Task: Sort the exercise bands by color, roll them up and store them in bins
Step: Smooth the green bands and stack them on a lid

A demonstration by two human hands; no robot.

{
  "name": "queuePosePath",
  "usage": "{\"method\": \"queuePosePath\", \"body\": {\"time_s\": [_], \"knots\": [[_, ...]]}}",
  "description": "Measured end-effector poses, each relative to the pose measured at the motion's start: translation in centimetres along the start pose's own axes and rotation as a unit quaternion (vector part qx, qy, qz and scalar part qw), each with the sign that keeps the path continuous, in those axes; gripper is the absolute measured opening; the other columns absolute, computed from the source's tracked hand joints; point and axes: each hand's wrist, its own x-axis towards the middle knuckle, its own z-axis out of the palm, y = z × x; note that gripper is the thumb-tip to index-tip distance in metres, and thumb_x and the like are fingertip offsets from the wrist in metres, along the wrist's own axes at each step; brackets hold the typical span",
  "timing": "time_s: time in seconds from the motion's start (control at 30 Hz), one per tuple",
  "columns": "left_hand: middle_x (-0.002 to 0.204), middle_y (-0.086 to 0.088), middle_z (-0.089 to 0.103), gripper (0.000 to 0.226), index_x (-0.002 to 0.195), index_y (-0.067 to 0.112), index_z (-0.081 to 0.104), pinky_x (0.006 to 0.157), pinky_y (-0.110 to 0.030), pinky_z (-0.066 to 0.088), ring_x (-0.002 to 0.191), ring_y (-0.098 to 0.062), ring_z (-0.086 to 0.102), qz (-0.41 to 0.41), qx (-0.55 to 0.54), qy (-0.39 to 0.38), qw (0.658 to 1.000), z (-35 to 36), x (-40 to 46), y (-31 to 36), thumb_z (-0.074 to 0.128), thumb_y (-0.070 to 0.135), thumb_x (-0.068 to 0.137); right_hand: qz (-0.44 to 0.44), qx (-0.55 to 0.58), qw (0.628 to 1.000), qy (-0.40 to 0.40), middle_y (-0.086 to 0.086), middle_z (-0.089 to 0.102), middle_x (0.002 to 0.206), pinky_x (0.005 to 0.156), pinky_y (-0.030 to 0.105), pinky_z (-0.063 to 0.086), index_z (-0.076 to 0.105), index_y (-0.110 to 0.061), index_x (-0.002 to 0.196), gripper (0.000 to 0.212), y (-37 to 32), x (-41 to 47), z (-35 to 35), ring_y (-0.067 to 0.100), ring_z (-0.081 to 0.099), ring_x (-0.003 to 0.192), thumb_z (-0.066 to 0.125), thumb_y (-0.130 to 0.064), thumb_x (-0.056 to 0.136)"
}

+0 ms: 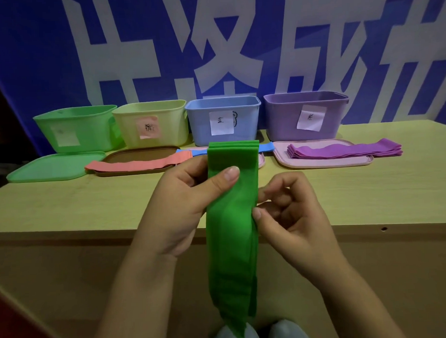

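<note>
A stack of green exercise bands [231, 234] hangs upright in front of me, its lower end trailing past the table's front edge. My left hand [188, 208] grips the stack from the left, thumb across its front. My right hand [291, 214] pinches its right edge with curled fingers. On the table lie pink bands [138, 163], blue bands [198, 152] partly hidden behind the green stack, and purple bands [342, 149]. Behind them stand a green bin [76, 128], a yellow bin [152, 123], a blue bin [222, 120] and a purple bin [306, 114].
A green lid [55, 166], a brown lid [140, 152] and a pink lid [325, 161] lie flat in front of the bins. Another pink lid [261, 160] peeks out right of the green stack. The wooden table [66, 207] fronts a blue banner wall.
</note>
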Motion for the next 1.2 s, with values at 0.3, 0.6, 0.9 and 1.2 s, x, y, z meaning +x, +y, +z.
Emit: {"method": "queuePosePath", "body": {"time_s": [0.3, 0.6, 0.9, 1.2], "knots": [[0.081, -0.001, 0.074, 0.019, 0.084, 0.019, 0.076, 0.059, -0.024, 0.054, 0.071, -0.015, 0.07, -0.018, -0.012, -0.004, 1.0, 0.4, 0.0, -0.2, 0.065, 0.012, 0.07, -0.01, 0.029, 0.998, -0.047, -0.004, 0.054, 0.079, 0.063, 0.023, 0.047, 0.046, -0.024, 0.079, 0.018, -1.0, -0.1, -0.3, 0.009, 0.053, 0.072, 0.062, -0.017, 0.076], [0.081, -0.003, 0.074, 0.015, 0.082, 0.016, 0.076, 0.06, -0.024, 0.055, 0.072, -0.015, 0.07, -0.015, -0.043, 0.011, 0.999, 0.9, 0.1, -0.2, 0.072, 0.009, 0.07, -0.125, -0.12, 0.985, 0.001, -0.002, 0.056, 0.107, 0.075, 0.026, 0.05, 0.054, -0.031, 0.085, 0.01, -0.3, -0.1, -0.4, 0.017, 0.061, 0.095, 0.062, -0.036, 0.086], [0.079, 0.0, 0.074, 0.017, 0.081, 0.017, 0.076, 0.063, -0.026, 0.056, 0.072, -0.014, 0.068, 0.011, -0.04, 0.027, 0.999, 1.1, 0.1, -0.1, 0.072, 0.015, 0.064, -0.095, -0.135, 0.986, -0.003, 0.004, 0.058, 0.097, 0.077, 0.019, 0.046, 0.062, -0.014, 0.078, 0.031, 0.1, -0.4, -0.8, 0.014, 0.06, 0.094, 0.058, -0.044, 0.086], [0.078, 0.002, 0.073, 0.019, 0.08, 0.019, 0.077, 0.061, -0.023, 0.054, 0.072, -0.01, 0.067, 0.022, -0.014, 0.043, 0.999, 1.0, 0.3, -0.2, 0.065, 0.015, 0.066, -0.031, -0.089, 0.996, 0.001, 0.011, 0.054, 0.07, 0.056, 0.03, 0.04, 0.055, -0.017, 0.07, 0.025, 0.0, -1.0, -0.5, 0.016, 0.051, 0.064, 0.062, -0.038, 0.081]]}}
